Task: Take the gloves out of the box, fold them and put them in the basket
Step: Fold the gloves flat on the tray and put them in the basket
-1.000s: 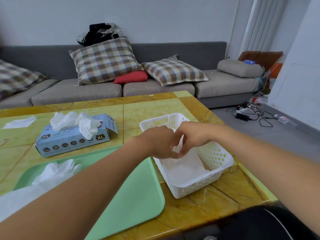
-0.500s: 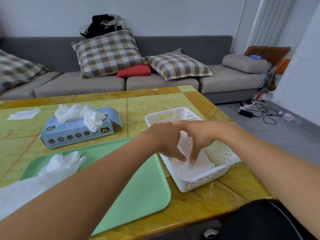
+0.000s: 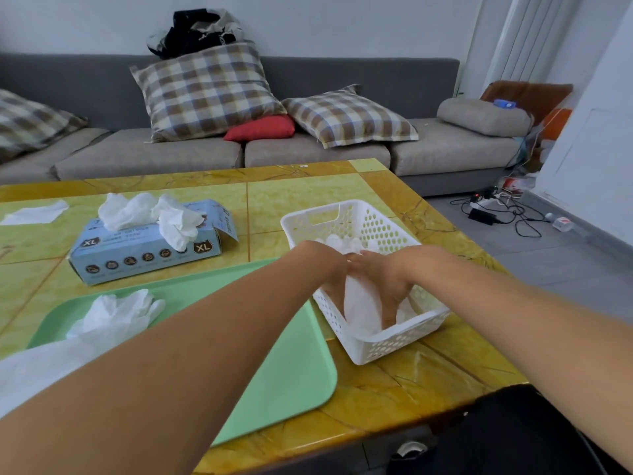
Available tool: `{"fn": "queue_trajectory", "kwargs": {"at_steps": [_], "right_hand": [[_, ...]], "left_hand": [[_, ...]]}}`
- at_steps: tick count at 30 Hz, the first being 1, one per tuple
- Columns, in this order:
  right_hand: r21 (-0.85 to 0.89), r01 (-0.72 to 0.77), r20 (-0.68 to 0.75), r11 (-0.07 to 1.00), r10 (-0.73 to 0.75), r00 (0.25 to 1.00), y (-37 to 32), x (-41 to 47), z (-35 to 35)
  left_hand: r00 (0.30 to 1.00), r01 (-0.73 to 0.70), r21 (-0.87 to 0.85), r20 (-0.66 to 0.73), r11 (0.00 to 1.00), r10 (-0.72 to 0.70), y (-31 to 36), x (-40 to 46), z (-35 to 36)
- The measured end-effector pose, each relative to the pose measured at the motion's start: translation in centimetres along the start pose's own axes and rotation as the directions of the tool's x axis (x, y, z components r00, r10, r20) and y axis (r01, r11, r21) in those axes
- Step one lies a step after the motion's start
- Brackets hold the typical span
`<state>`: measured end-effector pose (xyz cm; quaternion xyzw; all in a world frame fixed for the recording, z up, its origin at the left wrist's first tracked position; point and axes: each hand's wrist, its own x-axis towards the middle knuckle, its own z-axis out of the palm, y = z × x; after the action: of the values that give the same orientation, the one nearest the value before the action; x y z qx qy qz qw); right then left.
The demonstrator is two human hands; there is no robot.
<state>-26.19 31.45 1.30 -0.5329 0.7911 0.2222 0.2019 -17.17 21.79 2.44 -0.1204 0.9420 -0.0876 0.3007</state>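
A white perforated basket (image 3: 394, 347) stands on the table at the right. Both my hands reach down into it. My left hand (image 3: 329, 275) and my right hand (image 3: 388, 279) hold a folded white glove (image 3: 363, 303) by its two sides, fingers pointing down, thumbs close together on top. More white gloves (image 3: 342, 243) lie in the basket behind them. The blue glove box (image 3: 147, 250), marked XL, lies to the left with white gloves (image 3: 150, 214) bulging from its opening. A loose white glove (image 3: 116, 317) lies on the green tray (image 3: 274, 354).
The tray sits in front of the box, close to the basket's left side. A flat white glove (image 3: 34, 212) lies on the yellow tiled table (image 3: 308, 193) at far left. A grey sofa (image 3: 308, 149) with cushions is behind the table. Cables (image 3: 496, 214) lie on the floor at right.
Both hands have gone from above the basket's rim down into it, taking the folded glove with them. The camera has tipped slightly.
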Motion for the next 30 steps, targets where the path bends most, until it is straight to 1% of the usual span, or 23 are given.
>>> {"fn": "queue_trajectory", "kwargs": {"at_steps": [1,2,4,6,8,10,11,12,14,15,16,17,19,20,22,23,25,27,29,30], "right_hand": [[0.012,0.006,-0.002,1.0,-0.006,1.0,0.1,0.1,0.0],[0.02,0.009,0.0,1.0,-0.009,1.0,0.1,0.2,-0.1],[0.07,0.005,0.004,0.998,-0.005,1.0,-0.2,-0.4,-0.8],[0.16,0.015,-0.016,0.987,-0.013,1.0,-0.8,-1.7,-2.4],[0.173,0.013,-0.057,0.985,-0.003,0.998,-1.7,-3.4,-4.7],[0.145,0.009,-0.158,0.989,0.014,0.987,-3.5,-4.8,-7.1],[0.132,0.036,-0.247,0.991,-0.002,0.969,-4.7,-5.4,-8.1],[0.124,0.082,-0.356,0.989,-0.033,0.934,-6.3,-5.8,-8.9],[0.112,0.161,-0.562,0.981,-0.071,0.824,-10.1,-5.8,-10.0],[0.105,0.181,-0.618,0.978,-0.078,0.782,-12.0,-5.5,-10.2],[0.087,0.207,-0.637,0.975,-0.106,0.763,-14.4,-5.0,-10.2],[0.069,0.246,-0.623,0.967,-0.151,0.768,-16.4,-4.2,-10.0],[0.105,0.372,-0.539,0.922,-0.261,0.801,-19.9,-2.4,-8.8],[0.134,0.439,-0.502,0.889,-0.321,0.803,-22.4,-1.3,-8.4],[0.172,0.512,-0.49,0.841,-0.378,0.786,-25.4,0.4,-7.2],[0.17,0.55,-0.487,0.818,-0.416,0.768,-27.9,1.4,-7.0],[0.184,0.586,-0.472,0.789,-0.452,0.757,-30.6,2.8,-6.4],[0.186,0.595,-0.446,0.782,-0.472,0.76,-32.1,3.9,-6.1],[0.184,0.575,-0.43,0.798,-0.46,0.777,-32.7,4.8,-5.7],[0.195,0.566,-0.455,0.801,-0.437,0.776,-32.6,5.1,-5.5]], "left_hand": [[0.999,-0.016,0.005,-0.04,1.0,0.016,-0.6,0.1,0.2],[0.994,-0.033,-0.013,-0.109,0.999,0.031,-1.2,0.1,0.3],[0.966,-0.084,-0.092,-0.25,0.992,0.059,-2.1,0.0,0.5],[0.942,-0.153,-0.163,-0.321,0.975,0.094,-3.4,-0.8,0.8],[0.902,-0.257,-0.247,-0.407,0.934,0.14,-5.0,-2.2,1.1],[0.837,-0.363,-0.328,-0.526,0.872,0.15,-7.1,-4.1,1.9],[0.798,-0.406,-0.354,-0.587,0.843,0.138,-8.1,-5.2,2.3],[0.757,-0.433,-0.374,-0.645,0.82,0.106,-9.2,-6.3,2.9],[0.682,-0.418,-0.397,-0.731,0.817,-0.007,-12.0,-8.9,4.9],[0.656,-0.394,-0.422,-0.751,0.817,-0.072,-13.6,-10.4,6.1],[0.648,-0.359,-0.46,-0.749,0.812,-0.138,-15.6,-12.3,7.9],[0.662,-0.314,-0.511,-0.722,0.8,-0.201,-17.4,-14.0,9.9],[0.709,-0.188,-0.596,-0.632,0.781,-0.312,-20.3,-16.8,14.0],[0.722,-0.113,-0.634,-0.582,0.765,-0.375,-21.8,-18.5,16.5],[0.739,-0.012,-0.674,-0.503,0.739,-0.448,-23.2,-19.5,19.8],[0.744,0.052,-0.694,-0.452,0.718,-0.491,-24.3,-20.7,21.7],[0.776,0.123,-0.702,-0.373,0.701,-0.509,-25.3,-21.3,23.1],[0.816,0.136,-0.713,-0.313,0.688,-0.486,-25.8,-21.5,23.1],[0.871,0.167,-0.676,-0.24,0.718,-0.429,-25.5,-21.4,23.0],[0.893,0.181,-0.638,-0.212,0.748,-0.397,-25.2,-21.2,22.9]]}}
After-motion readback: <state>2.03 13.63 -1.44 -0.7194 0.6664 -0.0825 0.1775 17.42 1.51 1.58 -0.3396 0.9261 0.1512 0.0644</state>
